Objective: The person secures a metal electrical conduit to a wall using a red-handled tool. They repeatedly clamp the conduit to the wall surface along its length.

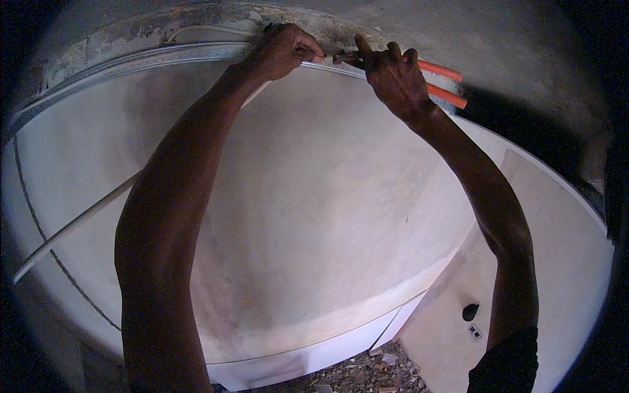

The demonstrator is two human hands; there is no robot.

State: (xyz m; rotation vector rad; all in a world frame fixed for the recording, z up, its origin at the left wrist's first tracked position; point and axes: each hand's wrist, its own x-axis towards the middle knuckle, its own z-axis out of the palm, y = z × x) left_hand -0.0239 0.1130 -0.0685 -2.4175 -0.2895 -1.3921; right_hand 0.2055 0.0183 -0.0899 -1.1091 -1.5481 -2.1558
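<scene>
Both my arms reach up to the top edge of a pale wall panel. My left hand (282, 52) is closed in a pinch on the end of a pale cable (78, 226), which runs down behind my left forearm to the lower left. My right hand (396, 78) grips a pair of pliers (445, 97) with orange-red handles. The handles stick out to the right past my hand, and the dark jaws (339, 56) point at my left fingertips. A narrow gap parts the jaws from those fingers; whatever thin piece lies there is too small to make out.
A metal channel (151, 56) runs along the top of the pale panel (314, 196), below a rough grey ceiling (498, 39). To the right, another panel (557, 249) carries a dark hole (470, 312) and a small socket-like fitting (475, 332). Rubble (373, 373) covers the floor below.
</scene>
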